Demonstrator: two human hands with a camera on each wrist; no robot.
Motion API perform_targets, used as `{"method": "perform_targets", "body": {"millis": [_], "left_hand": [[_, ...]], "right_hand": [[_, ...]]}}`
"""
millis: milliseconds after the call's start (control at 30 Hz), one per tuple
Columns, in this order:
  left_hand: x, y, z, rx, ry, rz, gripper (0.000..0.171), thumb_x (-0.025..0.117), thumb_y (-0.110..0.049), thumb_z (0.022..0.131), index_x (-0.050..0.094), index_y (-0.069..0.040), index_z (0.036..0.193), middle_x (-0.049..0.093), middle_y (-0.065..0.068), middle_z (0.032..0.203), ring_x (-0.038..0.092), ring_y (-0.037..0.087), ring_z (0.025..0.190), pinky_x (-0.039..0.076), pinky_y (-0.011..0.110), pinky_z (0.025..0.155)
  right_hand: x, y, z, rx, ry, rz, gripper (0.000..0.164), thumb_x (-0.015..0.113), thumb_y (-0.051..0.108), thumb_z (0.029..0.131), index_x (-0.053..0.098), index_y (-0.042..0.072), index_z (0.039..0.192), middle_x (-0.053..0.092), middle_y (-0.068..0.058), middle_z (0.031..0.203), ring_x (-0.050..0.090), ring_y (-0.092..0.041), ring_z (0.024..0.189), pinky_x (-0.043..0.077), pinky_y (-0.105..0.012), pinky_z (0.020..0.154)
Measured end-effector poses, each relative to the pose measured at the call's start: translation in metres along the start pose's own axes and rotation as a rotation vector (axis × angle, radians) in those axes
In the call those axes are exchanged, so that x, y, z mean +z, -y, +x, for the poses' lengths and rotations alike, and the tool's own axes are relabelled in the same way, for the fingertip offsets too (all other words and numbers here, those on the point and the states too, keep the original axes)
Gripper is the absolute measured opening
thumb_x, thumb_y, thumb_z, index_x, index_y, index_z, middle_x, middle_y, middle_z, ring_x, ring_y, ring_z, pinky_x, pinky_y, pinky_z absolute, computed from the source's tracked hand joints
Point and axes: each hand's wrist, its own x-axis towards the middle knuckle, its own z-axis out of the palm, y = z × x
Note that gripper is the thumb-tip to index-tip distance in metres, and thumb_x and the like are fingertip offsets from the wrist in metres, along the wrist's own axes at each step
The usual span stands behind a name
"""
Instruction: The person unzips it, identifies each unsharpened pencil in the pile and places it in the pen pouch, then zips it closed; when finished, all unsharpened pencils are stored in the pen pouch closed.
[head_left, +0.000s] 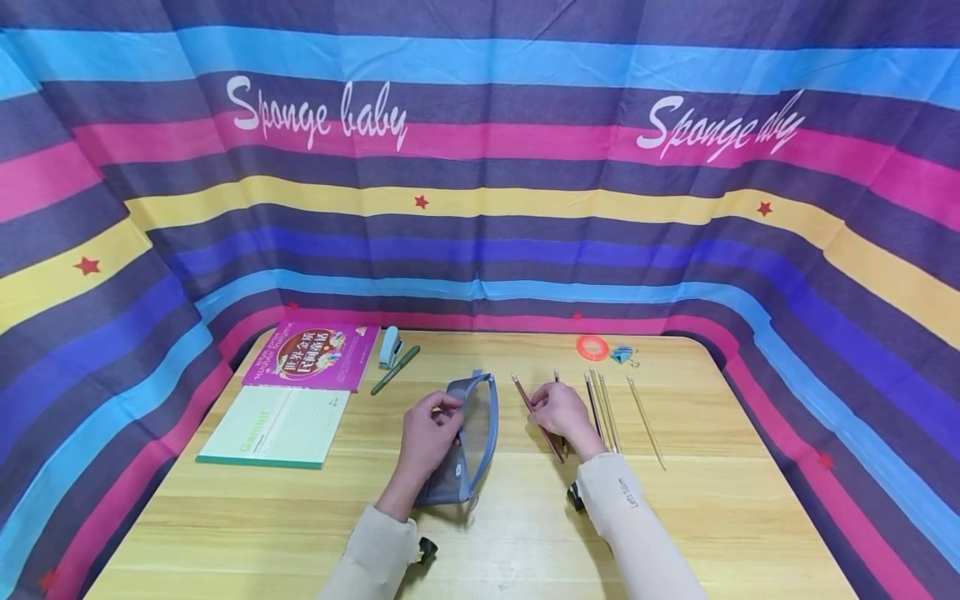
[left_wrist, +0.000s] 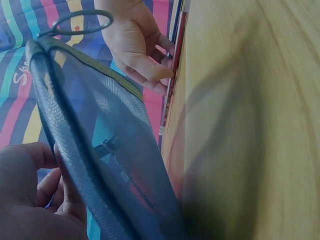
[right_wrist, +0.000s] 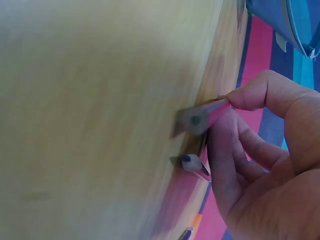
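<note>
My left hand [head_left: 431, 429] grips the edge of a grey-blue mesh pencil pouch [head_left: 444, 482], which stands tilted on the table with its zipped mouth gaping to the right. In the left wrist view, the see-through mesh [left_wrist: 125, 120] shows a dark shape inside that I cannot make out. To the right of the pouch, my right hand [head_left: 562, 410] pinches a reddish-brown pencil [head_left: 551, 444] between thumb and fingers, low over the table. A second pencil [right_wrist: 191, 162] lies beneath that hand, partly hidden. Close by lie a dark pencil [head_left: 593, 402] and several gold ones [head_left: 645, 421].
At the back left lie a purple book [head_left: 356, 354] and a pale green notebook [head_left: 300, 425]. Beside them are a light blue stapler [head_left: 389, 347] and a green pen [head_left: 396, 370]. Orange-red tape [head_left: 581, 347] and blue binder clips [head_left: 622, 355] lie at the back right. A striped curtain [head_left: 480, 183] surrounds the table.
</note>
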Motion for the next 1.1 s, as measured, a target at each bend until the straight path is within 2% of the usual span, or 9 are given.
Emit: {"method": "perform_targets", "body": {"millis": [300,433,633,867,1100], "left_hand": [[0.0,0.0,0.001,-0.001,0.0,-0.001,0.014,0.07,0.005,0.087,0.073,-0.004,0.097,0.068,0.012,0.084,0.059,0.01,0.053,0.057,0.025,0.046],[0.001,0.001,0.001,-0.008,0.0,-0.002,0.014,0.07,0.005,0.087,0.073,-0.004,0.097,0.067,0.012,0.084,0.059,0.01,0.052,0.056,0.024,0.046],[0.002,0.002,0.002,-0.012,-0.001,-0.007,0.013,0.07,0.005,0.086,0.073,-0.004,0.096,0.067,0.012,0.083,0.059,0.009,0.052,0.056,0.024,0.046],[0.003,0.0,0.002,-0.011,0.002,-0.006,0.013,0.07,0.005,0.086,0.073,-0.004,0.096,0.067,0.012,0.083,0.058,0.01,0.052,0.055,0.024,0.046],[0.003,0.001,0.002,-0.003,0.004,0.0,0.013,0.069,0.004,0.087,0.073,-0.003,0.097,0.067,0.012,0.083,0.058,0.01,0.051,0.055,0.024,0.046]], "right_hand": [[-0.003,-0.004,0.0,-0.024,-0.04,0.116,0.024,0.083,0.009,0.078,0.076,0.008,0.101,0.073,-0.004,0.089,0.065,-0.017,0.076,0.055,-0.027,0.066],[-0.007,-0.001,-0.004,-0.023,-0.038,0.225,0.027,0.081,0.006,0.078,0.076,0.005,0.105,0.074,-0.007,0.093,0.067,-0.016,0.076,0.059,-0.027,0.063],[-0.011,0.003,-0.009,0.012,-0.013,0.395,0.03,0.077,0.0,0.081,0.074,-0.001,0.111,0.071,-0.011,0.096,0.067,-0.017,0.066,0.062,-0.029,0.056],[-0.015,0.008,-0.014,0.007,-0.016,0.498,0.036,0.073,-0.005,0.081,0.071,-0.003,0.117,0.069,-0.013,0.103,0.07,-0.02,0.071,0.065,-0.033,0.061],[-0.02,0.014,-0.019,0.014,-0.023,0.569,0.035,0.072,-0.004,0.084,0.07,-0.003,0.119,0.069,-0.015,0.108,0.069,-0.018,0.071,0.065,-0.033,0.064]]}}
